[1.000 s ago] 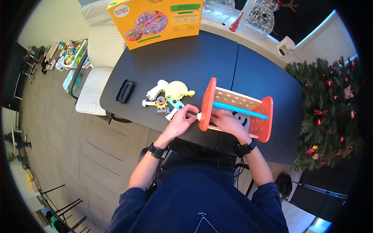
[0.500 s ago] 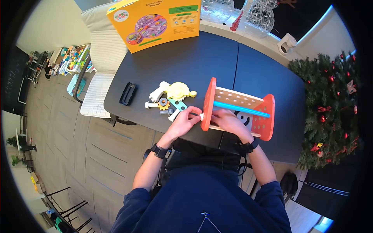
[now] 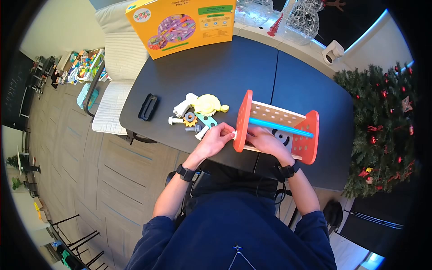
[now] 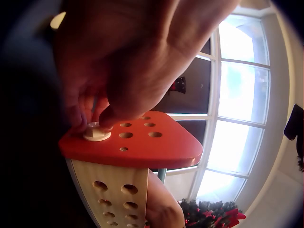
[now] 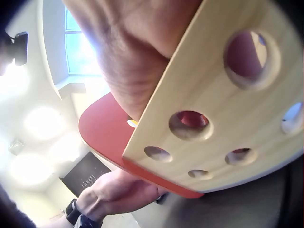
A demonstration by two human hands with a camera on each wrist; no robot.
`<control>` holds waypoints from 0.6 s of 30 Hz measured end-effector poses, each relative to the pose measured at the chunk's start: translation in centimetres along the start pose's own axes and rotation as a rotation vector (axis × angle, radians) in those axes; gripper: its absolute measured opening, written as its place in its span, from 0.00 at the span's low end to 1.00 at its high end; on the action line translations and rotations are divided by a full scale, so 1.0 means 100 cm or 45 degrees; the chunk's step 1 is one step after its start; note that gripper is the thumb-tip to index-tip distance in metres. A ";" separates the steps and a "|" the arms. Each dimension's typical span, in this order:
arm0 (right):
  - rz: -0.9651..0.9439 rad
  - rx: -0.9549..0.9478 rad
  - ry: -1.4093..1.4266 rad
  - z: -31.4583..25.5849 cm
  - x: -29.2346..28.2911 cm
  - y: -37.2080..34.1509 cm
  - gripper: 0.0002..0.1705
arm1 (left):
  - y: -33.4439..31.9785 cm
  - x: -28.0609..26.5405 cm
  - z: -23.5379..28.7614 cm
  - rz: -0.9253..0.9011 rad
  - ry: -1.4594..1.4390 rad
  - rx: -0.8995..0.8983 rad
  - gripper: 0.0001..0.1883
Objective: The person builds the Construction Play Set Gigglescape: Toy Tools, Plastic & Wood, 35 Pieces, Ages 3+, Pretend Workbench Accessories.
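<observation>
A wooden toy workbench with red end panels (image 3: 243, 120), holed wooden boards (image 3: 280, 116) and a blue rod (image 3: 281, 127) stands near the table's front edge. The fingertips of my left hand (image 3: 215, 140) pinch the hexagonal head of a white bolt (image 4: 97, 133) set against the left red panel's outer face. Between the end panels, my right hand (image 3: 268, 142) reaches toward that panel's inner face. Its fingertips are hidden by the panel and boards, so I cannot tell what they hold.
Left of the workbench lie a yellow piece (image 3: 207, 104), an orange gear (image 3: 191, 119), a teal holed strip (image 3: 208, 120), a grey bolt (image 3: 193, 128) and other white pieces. Farther left is a black tray (image 3: 148, 107). A yellow box (image 3: 184, 29) stands at the back.
My left fingertips have drawn in closer around the bolt's head. The right hand stays inside the workbench, and the head view has shifted slightly.
</observation>
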State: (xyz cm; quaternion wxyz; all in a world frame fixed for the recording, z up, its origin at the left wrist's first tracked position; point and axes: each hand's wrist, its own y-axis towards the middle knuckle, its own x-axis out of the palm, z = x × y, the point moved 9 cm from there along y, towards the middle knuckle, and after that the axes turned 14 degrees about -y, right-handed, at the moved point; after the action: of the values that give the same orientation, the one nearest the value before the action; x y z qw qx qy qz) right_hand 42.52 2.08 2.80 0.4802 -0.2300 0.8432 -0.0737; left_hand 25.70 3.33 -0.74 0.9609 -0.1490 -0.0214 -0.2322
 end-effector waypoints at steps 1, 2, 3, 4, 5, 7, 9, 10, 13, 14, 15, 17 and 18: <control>-0.013 -0.012 -0.002 0.001 0.002 0.001 0.20 | -0.001 0.000 0.001 0.006 -0.011 0.014 0.11; -0.013 -0.030 0.009 0.003 0.004 0.002 0.21 | -0.002 0.001 0.002 0.012 -0.022 0.029 0.11; -0.013 -0.049 0.020 0.006 0.007 0.003 0.21 | -0.002 0.001 0.002 0.019 -0.033 0.028 0.11; -0.013 -0.067 0.031 0.005 0.008 0.004 0.21 | -0.003 0.001 0.001 0.025 -0.043 0.029 0.11; -0.057 -0.038 0.054 0.007 0.010 0.004 0.21 | -0.003 0.001 0.002 0.031 -0.053 0.030 0.11; -0.145 0.020 0.101 0.009 0.014 0.004 0.22 | -0.005 0.002 0.006 0.041 -0.039 0.036 0.11; -0.152 0.016 0.121 0.009 0.016 0.006 0.22 | -0.005 0.001 0.008 0.043 -0.035 0.062 0.11; -0.152 0.019 0.131 0.010 0.016 0.006 0.22 | -0.005 0.002 0.007 0.039 -0.042 0.082 0.11; -0.127 -0.032 0.152 0.005 0.013 0.004 0.22 | -0.006 0.003 0.006 0.035 -0.061 0.092 0.10; -0.109 -0.024 0.118 0.006 0.013 0.003 0.22 | -0.006 0.004 0.009 0.035 -0.064 0.088 0.10; -0.091 -0.017 0.084 0.007 0.012 0.004 0.22 | -0.007 0.004 0.010 0.026 -0.022 0.053 0.10; 0.040 0.061 -0.118 -0.003 -0.005 -0.009 0.22 | -0.007 0.005 0.010 0.017 -0.041 0.077 0.10; 0.102 0.078 -0.097 -0.013 -0.020 -0.023 0.21 | -0.007 0.005 0.011 0.018 -0.052 0.089 0.10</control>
State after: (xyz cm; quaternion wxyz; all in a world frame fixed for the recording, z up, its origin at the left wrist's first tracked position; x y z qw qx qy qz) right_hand 43.01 0.83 5.81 0.5215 -0.1840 0.8301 -0.0714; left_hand 25.87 2.82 0.54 0.9665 -0.1203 -0.0480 -0.2214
